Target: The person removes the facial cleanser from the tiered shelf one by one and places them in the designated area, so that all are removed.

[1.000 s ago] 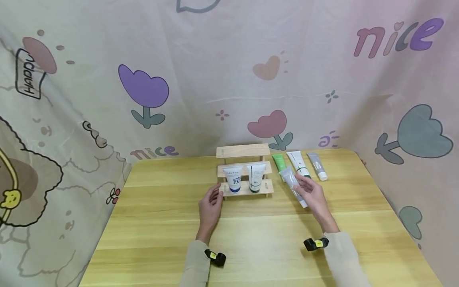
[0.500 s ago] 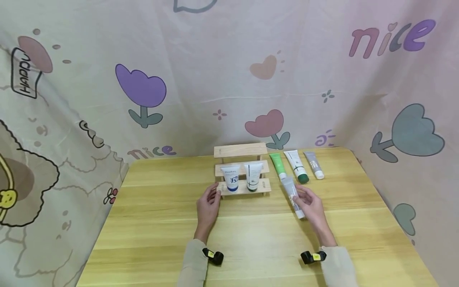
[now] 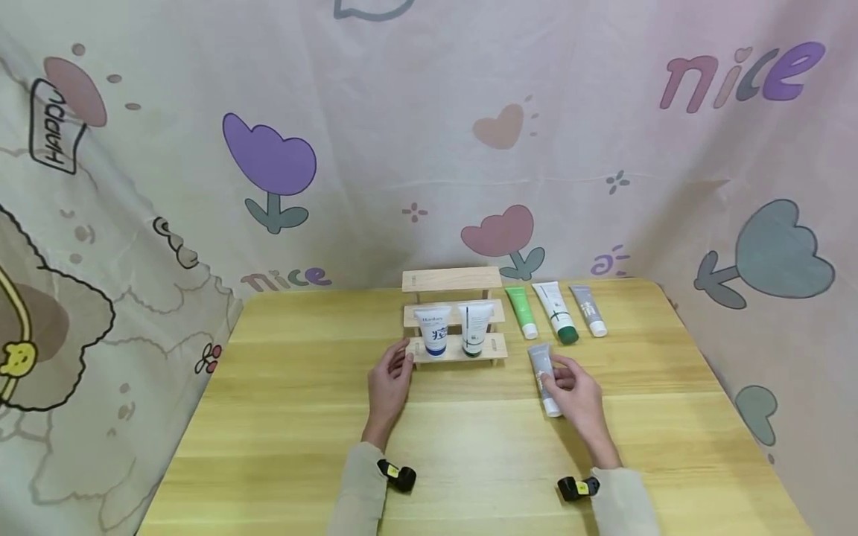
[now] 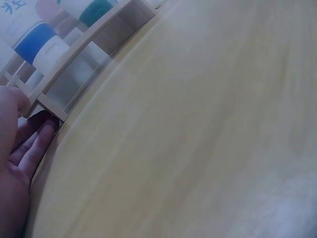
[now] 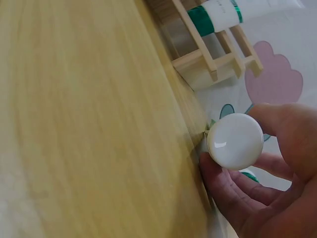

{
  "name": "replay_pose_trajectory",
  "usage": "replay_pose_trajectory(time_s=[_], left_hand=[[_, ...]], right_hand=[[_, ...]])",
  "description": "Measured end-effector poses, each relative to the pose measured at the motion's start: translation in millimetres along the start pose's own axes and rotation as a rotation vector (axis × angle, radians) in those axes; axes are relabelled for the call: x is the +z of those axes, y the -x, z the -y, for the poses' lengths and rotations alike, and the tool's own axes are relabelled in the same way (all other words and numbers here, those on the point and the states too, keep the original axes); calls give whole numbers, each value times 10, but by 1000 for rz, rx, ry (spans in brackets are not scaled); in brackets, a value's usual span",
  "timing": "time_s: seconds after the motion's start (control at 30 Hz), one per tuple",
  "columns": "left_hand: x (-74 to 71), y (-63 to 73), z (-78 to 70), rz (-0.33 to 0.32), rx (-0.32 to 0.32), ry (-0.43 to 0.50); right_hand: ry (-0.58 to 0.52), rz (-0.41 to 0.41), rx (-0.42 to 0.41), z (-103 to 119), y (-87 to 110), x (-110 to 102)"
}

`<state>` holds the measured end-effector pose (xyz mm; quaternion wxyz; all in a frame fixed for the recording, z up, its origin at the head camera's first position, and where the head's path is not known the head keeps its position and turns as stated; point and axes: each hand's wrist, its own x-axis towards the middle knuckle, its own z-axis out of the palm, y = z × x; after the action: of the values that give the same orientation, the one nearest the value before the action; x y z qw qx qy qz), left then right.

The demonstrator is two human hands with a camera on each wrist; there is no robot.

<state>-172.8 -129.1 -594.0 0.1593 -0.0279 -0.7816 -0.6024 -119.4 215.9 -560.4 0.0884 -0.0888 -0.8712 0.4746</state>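
Note:
My right hand (image 3: 578,394) pinches a grey squeeze tube (image 3: 541,365) between thumb and fingers, in front of the other tubes. Its round white cap (image 5: 236,141) faces the right wrist camera. With thumb and fingers, my left hand (image 3: 390,383) holds the left end of a three-step wooden rack (image 3: 452,281); in the left wrist view the fingertips (image 4: 48,120) are beside its leg. Cap down on the lowest step stand two white tubes, a blue-capped tube (image 3: 434,331) at left and a green-capped tube (image 3: 474,327) at right.
Right of the rack lie a green tube (image 3: 520,309), a white tube with a dark green cap (image 3: 553,307) and another grey tube (image 3: 587,307). A printed cloth (image 3: 375,149) hangs behind the wooden table (image 3: 281,417).
My right hand has drawn the grey tube toward the table's front and a little left, away from the tubes lying behind. My left hand stays at the rack's end.

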Motion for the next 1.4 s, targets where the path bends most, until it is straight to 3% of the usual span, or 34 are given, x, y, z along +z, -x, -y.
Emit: replay_pose_trajectory(time_s=[0.2, 0.37, 0.47, 0.53, 0.6, 0.7, 0.77, 1.03, 1.4], left_hand=[[7, -26, -38, 21, -1, 20], [3, -12, 1, -3, -1, 24], [1, -12, -20, -11, -3, 8], [-24, 7, -150, -3, 2, -2], [-31, 9, -155, 5, -3, -4], [-43, 14, -130, 15, 0, 0], [-24, -1, 3, 13, -8, 2], [-31, 7, -7, 11, 6, -2], [-39, 5, -46, 18, -23, -10]], right_hand=[[96, -28, -76, 28, -6, 13], [164, -10, -123, 51, 12, 6], [165, 4, -112, 56, 17, 3], [161, 12, -106, 49, 18, 3], [160, 14, -110, 39, 24, 5], [168, 5, -121, 21, 33, 16], [177, -1, -125, 17, 38, 24], [206, -6, -117, 38, 43, 39], [188, 24, -152, 59, 34, -37]])
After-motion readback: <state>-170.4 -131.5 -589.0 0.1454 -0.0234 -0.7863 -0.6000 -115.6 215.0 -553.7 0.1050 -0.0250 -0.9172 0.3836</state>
